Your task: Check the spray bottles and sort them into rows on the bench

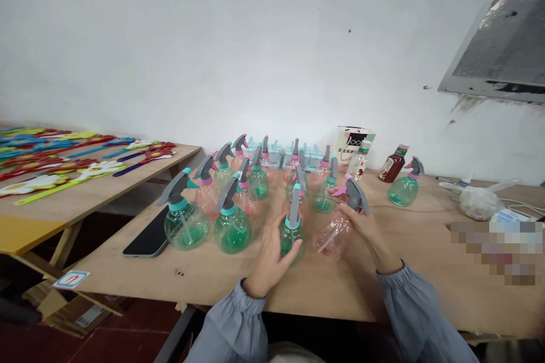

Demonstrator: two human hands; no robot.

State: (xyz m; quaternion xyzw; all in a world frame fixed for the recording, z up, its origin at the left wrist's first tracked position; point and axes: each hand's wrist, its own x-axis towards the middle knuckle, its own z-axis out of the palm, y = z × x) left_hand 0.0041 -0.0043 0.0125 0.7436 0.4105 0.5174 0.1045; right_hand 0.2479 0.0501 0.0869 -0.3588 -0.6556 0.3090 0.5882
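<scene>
Right of the phone point(147, 238), my left hand point(269, 255) grasps the green bottle point(291, 236); farther right, my right hand point(367, 233) grips the tilted pink bottle point(334, 235) up top. I'd call this positioning; the next move calls for steadiness.

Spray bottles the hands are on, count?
2: a green bottle at the left hand, front and center; a pink bottle in the right hand, just right of it.
</scene>
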